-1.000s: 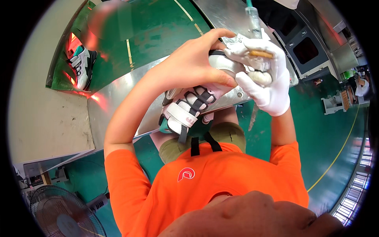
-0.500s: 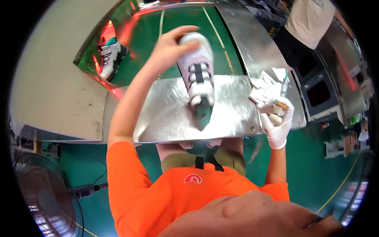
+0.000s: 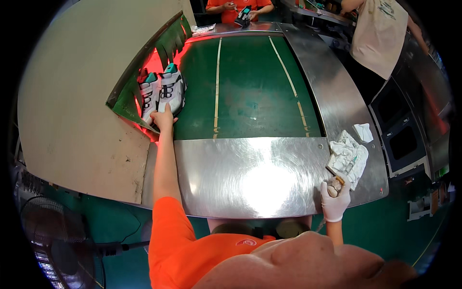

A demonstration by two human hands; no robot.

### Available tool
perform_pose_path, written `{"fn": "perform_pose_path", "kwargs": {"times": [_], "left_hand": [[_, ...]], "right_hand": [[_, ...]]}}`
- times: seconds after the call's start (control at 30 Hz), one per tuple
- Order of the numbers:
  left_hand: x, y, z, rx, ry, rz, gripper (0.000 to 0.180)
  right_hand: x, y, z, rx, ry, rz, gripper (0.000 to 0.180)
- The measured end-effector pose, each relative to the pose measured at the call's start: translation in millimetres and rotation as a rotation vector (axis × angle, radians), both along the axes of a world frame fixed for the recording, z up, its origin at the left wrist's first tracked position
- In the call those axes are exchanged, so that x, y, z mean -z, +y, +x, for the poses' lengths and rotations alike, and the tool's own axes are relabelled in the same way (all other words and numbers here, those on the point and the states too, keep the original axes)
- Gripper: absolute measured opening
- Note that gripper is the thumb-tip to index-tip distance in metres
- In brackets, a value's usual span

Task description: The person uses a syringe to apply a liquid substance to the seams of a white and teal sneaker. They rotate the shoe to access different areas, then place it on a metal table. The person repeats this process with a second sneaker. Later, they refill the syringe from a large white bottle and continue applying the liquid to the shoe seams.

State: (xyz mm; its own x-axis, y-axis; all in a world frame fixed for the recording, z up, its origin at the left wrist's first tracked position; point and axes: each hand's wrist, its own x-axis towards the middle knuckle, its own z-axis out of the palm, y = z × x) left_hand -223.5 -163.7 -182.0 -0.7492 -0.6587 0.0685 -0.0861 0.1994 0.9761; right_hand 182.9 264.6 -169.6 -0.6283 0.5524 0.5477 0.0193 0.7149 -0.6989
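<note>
Hands are well apart, the bare left hand [image 3: 164, 117] clamped on the toe of a white shoe [image 3: 171, 91] on the green belt [image 3: 250, 91], beside a matching shoe [image 3: 149, 96], the gloved right hand [image 3: 335, 202] curled around a syringe-like tool [image 3: 352, 162] near crumpled white cloth [image 3: 340, 153].

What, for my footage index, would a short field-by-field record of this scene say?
Left hand: bare, at the toe of the right-hand shoe
Second shoe: close alongside, same white, black and teal
Right hand: white-gloved, curled, beside crumpled white material; grip unclear
Surfaces: green belt, metal ledge
Far end: co-worker's hands around a dark shoe
</note>
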Motion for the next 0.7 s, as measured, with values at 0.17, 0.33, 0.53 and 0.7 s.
{"fn": "perform_pose_path", "kwargs": {"times": [0.17, 0.33, 0.53, 0.7], "left_hand": [[-5.1, -53.5, -26.0, -0.090, -0.224, -0.881, 0.077], [-51.6, 18.6, -8.2, 0.075, -0.187, -1.275, 0.076], [-72.9, 69.4, 1.5, 0.289, 0.008, -1.375, 0.064], [-86.6, 114.2, 7.1, 0.455, -0.013, -1.431, 0.059]], "right_hand": [[-1.0, -2.9, -2.5, -0.058, 0.002, -0.174, 0.049], [-9.4, -1.1, -0.9, -0.041, -0.006, -0.241, 0.052], [-5.4, 1.6, -3.9, -0.019, -0.001, -0.243, 0.053], [-3.4, 8.0, -3.2, 0.017, 0.005, -0.258, 0.046]]}}
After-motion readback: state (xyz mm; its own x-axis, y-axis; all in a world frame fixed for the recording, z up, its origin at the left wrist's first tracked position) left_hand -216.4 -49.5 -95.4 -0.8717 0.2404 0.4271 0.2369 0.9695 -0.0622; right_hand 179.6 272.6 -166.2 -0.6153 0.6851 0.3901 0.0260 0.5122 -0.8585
